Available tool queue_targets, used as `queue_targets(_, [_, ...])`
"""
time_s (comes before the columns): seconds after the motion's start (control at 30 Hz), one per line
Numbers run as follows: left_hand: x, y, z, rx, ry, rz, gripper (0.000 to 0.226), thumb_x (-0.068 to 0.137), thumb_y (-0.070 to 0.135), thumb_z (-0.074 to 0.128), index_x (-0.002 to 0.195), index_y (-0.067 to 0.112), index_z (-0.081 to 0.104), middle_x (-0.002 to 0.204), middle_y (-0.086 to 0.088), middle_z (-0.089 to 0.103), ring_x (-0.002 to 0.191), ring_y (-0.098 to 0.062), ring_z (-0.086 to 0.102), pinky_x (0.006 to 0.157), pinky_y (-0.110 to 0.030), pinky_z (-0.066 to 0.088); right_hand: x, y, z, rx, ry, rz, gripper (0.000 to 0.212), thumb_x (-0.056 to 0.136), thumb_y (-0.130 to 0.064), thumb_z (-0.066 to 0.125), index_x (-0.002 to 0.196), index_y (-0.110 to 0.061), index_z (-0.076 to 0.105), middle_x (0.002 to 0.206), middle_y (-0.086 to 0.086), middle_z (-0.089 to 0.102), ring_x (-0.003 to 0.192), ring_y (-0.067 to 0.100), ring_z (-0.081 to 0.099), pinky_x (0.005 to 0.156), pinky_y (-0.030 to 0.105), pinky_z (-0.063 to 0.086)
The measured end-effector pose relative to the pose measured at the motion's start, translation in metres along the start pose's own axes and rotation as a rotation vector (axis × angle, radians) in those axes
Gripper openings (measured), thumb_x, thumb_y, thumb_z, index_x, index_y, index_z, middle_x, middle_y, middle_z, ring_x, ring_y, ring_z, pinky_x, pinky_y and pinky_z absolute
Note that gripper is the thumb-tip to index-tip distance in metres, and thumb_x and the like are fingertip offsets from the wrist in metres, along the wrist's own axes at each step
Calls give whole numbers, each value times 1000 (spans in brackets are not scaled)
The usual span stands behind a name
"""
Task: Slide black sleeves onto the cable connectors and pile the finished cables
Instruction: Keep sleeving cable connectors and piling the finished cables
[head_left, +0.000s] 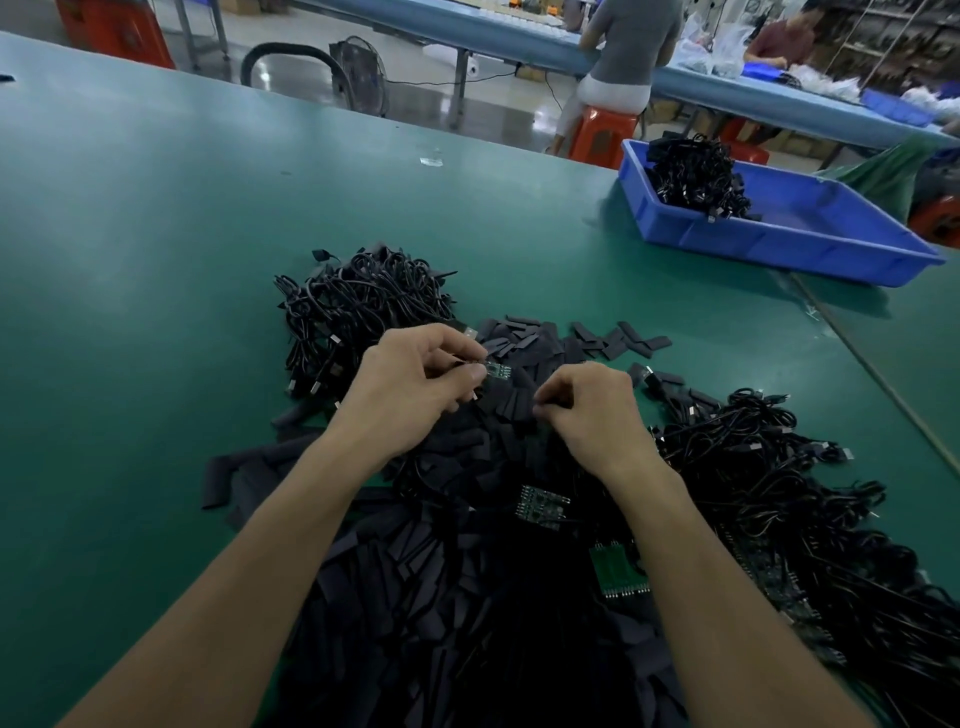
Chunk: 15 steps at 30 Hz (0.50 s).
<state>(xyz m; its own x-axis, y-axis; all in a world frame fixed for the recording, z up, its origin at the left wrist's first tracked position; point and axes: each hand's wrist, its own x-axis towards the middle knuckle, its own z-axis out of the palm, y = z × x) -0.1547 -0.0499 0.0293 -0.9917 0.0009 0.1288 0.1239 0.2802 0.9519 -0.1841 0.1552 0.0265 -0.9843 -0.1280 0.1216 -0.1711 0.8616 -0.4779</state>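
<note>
Above the sleeve pile (467, 597), left hand (415, 387) pinches a connector (497, 370); right hand (589, 410) pinches a sleeve (511, 410).

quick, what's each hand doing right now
Left hand: pinching a small green circuit board.
Right hand: fingers curled, apparently pinching a black sleeve.

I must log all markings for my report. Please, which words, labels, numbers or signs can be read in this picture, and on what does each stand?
No text can be read anywhere in this picture.
Small circuit board pinched in the left hand: any print is too small to read.
Dark circuit board and green circuit board on the pile: too small and dim.
Blue tray: no label shows.
</note>
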Motion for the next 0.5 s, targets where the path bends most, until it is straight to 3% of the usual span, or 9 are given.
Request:
queue_targets(0.13, [0,-2,1,-34,68,1,12,88,14,76,91,25,72,72,3,74,70,-17,73,66,-27,57,-9,-7,-6,449,34,-79,23,79,-10,84,75,-29,72,73,-13,72,73,1,67,72,12,52])
queue_targets(0.23, [-1,-3,3,-42,85,2,12,89,14,76,92,24,71,73,4,76,70,-15,74,64,-23,56,-15,-12,-8,771,25,-141,26,77,-6,83,75,-29,73,82,-5,76,77,10,70,76,23,58])
queue_targets(0.37, [-1,0,5,-83,92,-26,11,89,12,75,94,21,70,76,2,76,72,-15,75,64,-24,55,-20,-10,-2,843,8,-95,18,87,-5,74,82,-20,67,70,2,71,64,17,68,65,26,57])
queue_targets(0.5, [-3,3,9,-121,58,-51,9,88,10,76,92,16,71,75,1,76,72,-16,75,61,-19,53,-23,-4,4,806,-4,-25,10,96,-11,65,90,-18,62,63,-2,66,60,12,63,55,20,49])
